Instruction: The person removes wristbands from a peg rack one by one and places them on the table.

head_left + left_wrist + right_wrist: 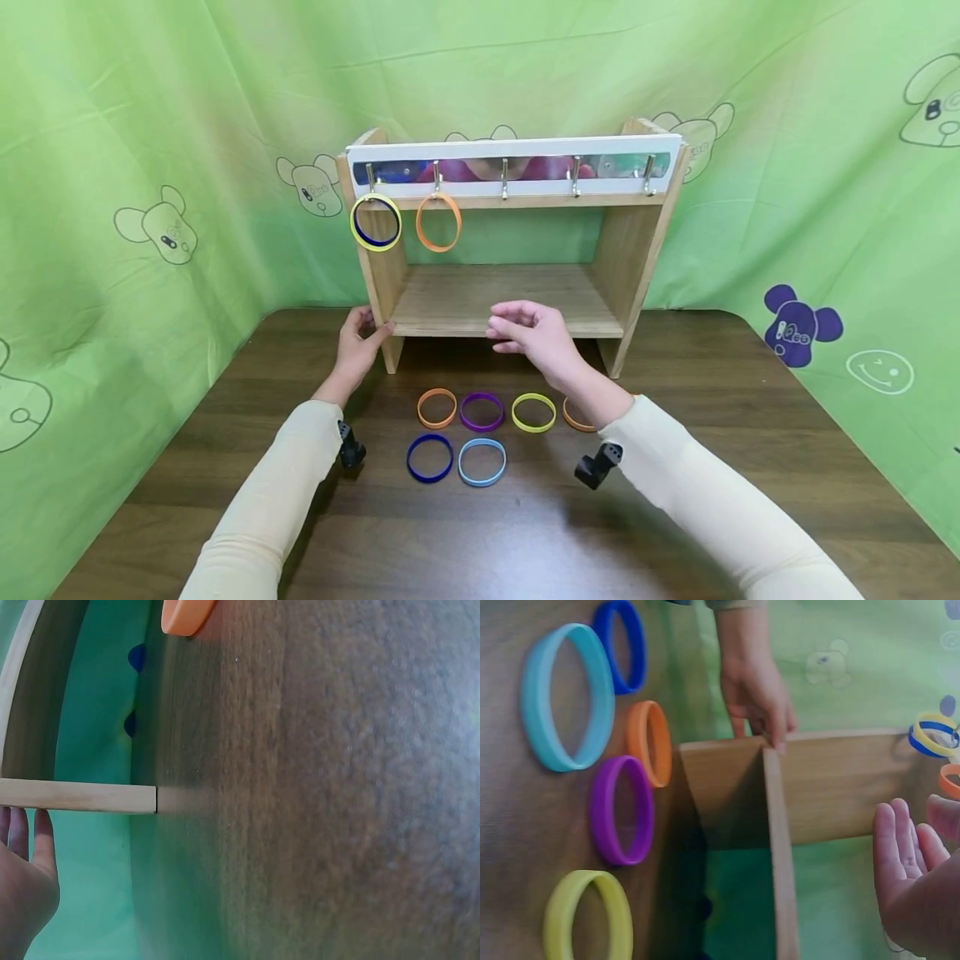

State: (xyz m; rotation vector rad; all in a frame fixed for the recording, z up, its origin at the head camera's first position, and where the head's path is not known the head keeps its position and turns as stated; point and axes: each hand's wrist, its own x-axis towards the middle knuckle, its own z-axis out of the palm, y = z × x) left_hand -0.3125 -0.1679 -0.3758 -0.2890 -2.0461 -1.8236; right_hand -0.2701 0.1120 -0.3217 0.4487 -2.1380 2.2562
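Note:
A wooden shelf rack (pixel 502 300) stands on the table, with a row of metal hooks along its top board. My left hand (pixel 358 343) holds its left side panel low down, thumb at the front edge and fingers along the outer face. In front of the lower shelf, my right hand (pixel 534 333) is raised with fingers loosely bent and nothing between them. A yellow wristband (pixel 354 233) and a dark blue wristband (pixel 395 223) hang together on the leftmost hook. From the second hook hangs an orange wristband (pixel 418 225).
On the table before the rack lie an orange band (pixel 437 427), purple band (pixel 600 814), yellow band (pixel 533 430), dark blue band (pixel 429 480) and light blue band (pixel 536 712). Another orange band (pixel 576 425) is partly hidden by my right wrist. A green curtain (pixel 225 108) surrounds the table.

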